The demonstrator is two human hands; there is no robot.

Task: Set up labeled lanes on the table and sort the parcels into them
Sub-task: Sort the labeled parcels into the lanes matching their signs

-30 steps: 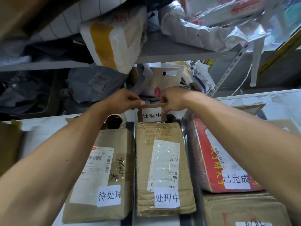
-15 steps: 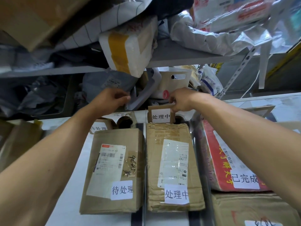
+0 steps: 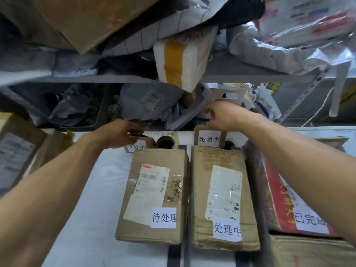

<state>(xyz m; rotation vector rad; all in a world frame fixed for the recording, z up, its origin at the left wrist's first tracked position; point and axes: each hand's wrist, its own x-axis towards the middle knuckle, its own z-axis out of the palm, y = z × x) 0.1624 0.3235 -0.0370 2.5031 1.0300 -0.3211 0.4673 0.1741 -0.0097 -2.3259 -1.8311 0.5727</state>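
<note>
While both of my hands are at the far ends of the lanes, I judge I'm on the sign step. My right hand (image 3: pixel 221 116) pinches the top edge of the upright 处理中 sign (image 3: pixel 209 138), which stands behind the middle parcel (image 3: pixel 221 197). My left hand (image 3: pixel 119 134) curls over the top of the 待处理 sign (image 3: pixel 137 144), which leans behind the left parcel (image 3: pixel 154 191); that grip looks closed on the card, though the fingertips are hidden. On the tabletop (image 3: pixel 92 209) the two parcels lie side by side, parted by a dark tape strip (image 3: pixel 189 189). A red parcel (image 3: pixel 279 193) tagged 已完成 lies to the right. Next, I'd stand the left sign square and let go gently.
</note>
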